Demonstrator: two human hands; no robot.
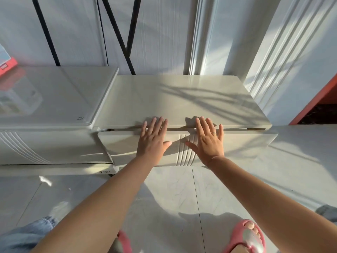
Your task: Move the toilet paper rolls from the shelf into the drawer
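Our pink foam slippers (254,241) stand on pale floor tiles (173,189); our left hand (153,142) and right hand (209,143) press flat, fingers (160,123) straight, on the cream ribbed drawer (240,147), barely ajar, contents hidden.

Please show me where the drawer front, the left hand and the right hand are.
drawer front (244,143): head view, bare panel right of the hands.
left hand (152,143): head view, back of the hand.
right hand (209,143): head view, back of the hand.

cream ribbed drawer (187,147), pink slippers (248,236)
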